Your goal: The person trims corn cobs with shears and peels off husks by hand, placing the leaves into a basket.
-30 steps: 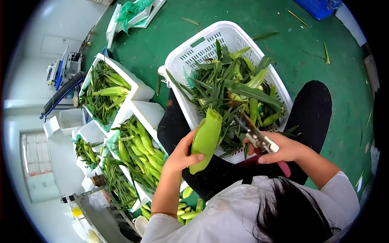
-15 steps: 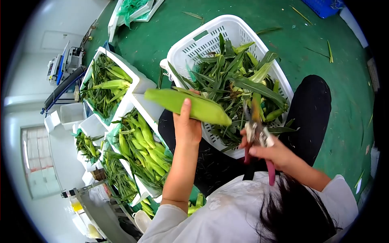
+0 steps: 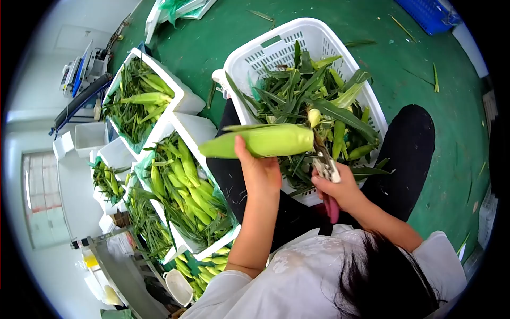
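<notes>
An ear of corn (image 3: 265,141) in green husk lies nearly level in my left hand (image 3: 257,173), whose fingers wrap under it with the thumb on its near side. My right hand (image 3: 340,189) is closed round pruning shears (image 3: 328,169) with red handles. The shears' blades are at the right, cut-looking end of the ear. A small pale piece (image 3: 314,117) shows just above that end. Beneath and beyond both hands, a white slatted basket (image 3: 240,58) holds loose husks, leaves and stalk pieces (image 3: 303,95).
On the left, white foam boxes (image 3: 186,101) hold unhusked corn (image 3: 186,186) and leaves. More corn ears (image 3: 212,268) lie on the floor beside a white bowl (image 3: 179,287). A blue crate (image 3: 427,16) is at the top right. Leaf scraps lie on the green floor (image 3: 425,53).
The ear has swung from upright to level, its thick end now facing right. The shears have come up to that end. A small pale piece now shows above it.
</notes>
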`<control>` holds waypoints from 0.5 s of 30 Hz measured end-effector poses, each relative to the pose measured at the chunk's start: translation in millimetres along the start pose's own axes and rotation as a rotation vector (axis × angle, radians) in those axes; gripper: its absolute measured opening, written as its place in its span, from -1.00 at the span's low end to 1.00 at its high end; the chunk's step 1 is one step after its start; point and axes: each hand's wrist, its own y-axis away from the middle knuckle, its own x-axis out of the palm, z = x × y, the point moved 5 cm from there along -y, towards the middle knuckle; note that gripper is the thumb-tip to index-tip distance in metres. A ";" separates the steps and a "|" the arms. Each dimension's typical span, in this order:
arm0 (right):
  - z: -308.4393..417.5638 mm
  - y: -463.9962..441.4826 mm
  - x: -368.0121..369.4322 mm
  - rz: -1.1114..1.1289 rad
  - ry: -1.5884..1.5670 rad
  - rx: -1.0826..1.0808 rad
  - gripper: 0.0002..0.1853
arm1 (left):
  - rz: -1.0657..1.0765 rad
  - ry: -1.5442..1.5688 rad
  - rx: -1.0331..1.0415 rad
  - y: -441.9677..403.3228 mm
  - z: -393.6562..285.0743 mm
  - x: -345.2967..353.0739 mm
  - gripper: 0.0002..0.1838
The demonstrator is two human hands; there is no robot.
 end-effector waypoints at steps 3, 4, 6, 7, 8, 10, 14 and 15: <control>15.9 21.7 -16.4 -0.063 0.032 0.027 -0.75 | 0.022 -0.045 -0.072 -13.7 -3.6 -12.9 -0.30; 19.3 18.3 -25.4 -0.121 0.080 -0.094 -0.72 | 0.057 -0.134 -0.034 -11.1 -5.2 -14.1 -0.28; 38.4 15.7 -31.1 -0.159 0.282 -0.237 -0.56 | 0.135 -0.258 0.010 -3.2 -4.1 -12.2 -0.16; 52.8 12.2 -23.7 -0.151 0.546 -0.321 -0.44 | 0.170 -0.267 -0.001 0.5 -1.3 -7.4 -0.14; 55.8 6.3 -19.3 -0.144 0.625 -0.402 -0.39 | 0.204 -0.277 -0.011 5.1 0.8 -2.0 -0.12; 50.1 -10.8 -18.1 -0.062 0.731 -0.400 -0.34 | 0.206 -0.277 0.000 12.8 1.5 7.7 -0.07; 55.2 -21.5 -4.2 0.184 0.637 -0.374 -0.42 | 0.176 -0.223 -0.085 16.7 1.7 3.5 -0.16; 54.8 -20.1 -4.0 0.179 0.579 -0.282 -0.49 | 0.147 -0.162 -0.124 18.8 3.5 -0.8 -0.18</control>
